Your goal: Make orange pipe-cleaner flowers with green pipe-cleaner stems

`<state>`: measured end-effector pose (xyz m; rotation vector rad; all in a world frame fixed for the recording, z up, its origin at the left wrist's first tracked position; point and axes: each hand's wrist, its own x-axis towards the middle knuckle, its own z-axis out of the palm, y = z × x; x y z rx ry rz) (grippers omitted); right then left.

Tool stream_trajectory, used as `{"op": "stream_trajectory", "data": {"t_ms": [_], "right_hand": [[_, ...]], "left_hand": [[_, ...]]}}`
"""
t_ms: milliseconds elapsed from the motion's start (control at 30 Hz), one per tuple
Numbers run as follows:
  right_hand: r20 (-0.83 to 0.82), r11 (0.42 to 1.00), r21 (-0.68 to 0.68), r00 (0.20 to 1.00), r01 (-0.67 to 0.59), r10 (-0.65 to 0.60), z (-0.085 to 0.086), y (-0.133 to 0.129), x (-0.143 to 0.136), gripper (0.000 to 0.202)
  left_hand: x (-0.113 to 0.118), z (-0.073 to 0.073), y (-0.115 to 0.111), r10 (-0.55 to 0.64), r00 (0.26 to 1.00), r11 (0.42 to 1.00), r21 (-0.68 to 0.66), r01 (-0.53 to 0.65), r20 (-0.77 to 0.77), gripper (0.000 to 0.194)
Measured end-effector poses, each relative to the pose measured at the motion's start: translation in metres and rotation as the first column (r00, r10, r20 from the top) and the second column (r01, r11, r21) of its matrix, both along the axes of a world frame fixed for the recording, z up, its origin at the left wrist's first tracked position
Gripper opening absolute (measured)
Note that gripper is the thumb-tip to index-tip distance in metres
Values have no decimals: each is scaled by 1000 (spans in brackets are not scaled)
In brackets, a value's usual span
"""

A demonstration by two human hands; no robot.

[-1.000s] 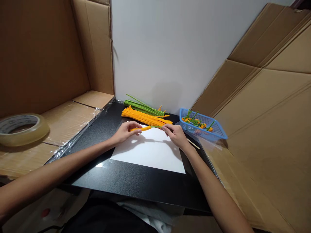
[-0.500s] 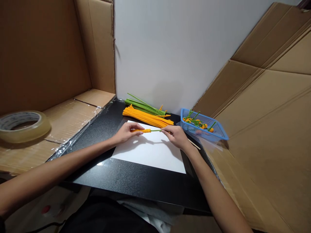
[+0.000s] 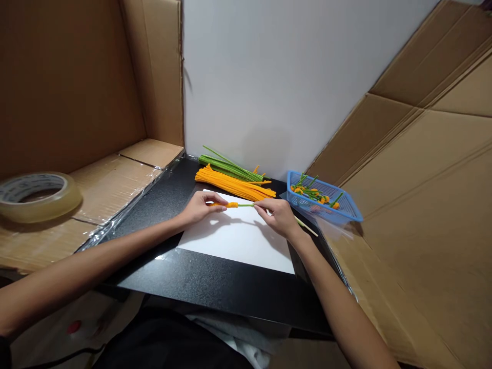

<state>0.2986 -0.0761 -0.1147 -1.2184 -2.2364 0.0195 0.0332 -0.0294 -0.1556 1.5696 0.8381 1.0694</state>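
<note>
My left hand (image 3: 205, 206) pinches a coiled orange pipe cleaner (image 3: 232, 205) between thumb and fingers; part of the coil is hidden in the hand. From the coil's right end runs a straight green pipe cleaner (image 3: 246, 205). The fingertips of my right hand (image 3: 274, 214) close on the green one's far end. Both hands hover just over a white sheet of paper (image 3: 234, 243). Right behind them lies a bundle of orange pipe cleaners (image 3: 234, 184), with a bundle of green pipe cleaners (image 3: 230, 166) against the wall side.
At the right stands a blue basket (image 3: 323, 212) with several small orange-and-green pieces (image 3: 315, 193) inside. A thin pale stick (image 3: 309, 229) shows beside my right wrist. A tape roll (image 3: 69, 197) rests on cardboard at left. Cardboard walls flank the black table (image 3: 184, 277).
The orange coil looks slightly shorter and tighter beyond my left fingers. Both hands keep their hold almost in place; the whole view has shifted a little.
</note>
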Motion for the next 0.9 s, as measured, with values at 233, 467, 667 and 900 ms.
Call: {"op": "stream_trajectory", "data": {"t_ms": [233,467,667,900], "right_hand": [[-183,986,-151,982,-74,46,3,2,1,22],[-174,979,-182,983,-88,56,5,-1,-4,25],[-98,980,-178,992,-95,78,3,-3,-8,25],[-61,984,-154,995,-90,82,0,-4,-12,22]], "left_hand": [[-1,-1,2,-40,998,996,-73,44,57,36],[1,-2,-2,-200,955,968,104,227,-220,44],[-1,-1,-3,-133,949,950,236,205,-287,36],[-2,2,-8,-118,921,900,352,257,-371,30]]}}
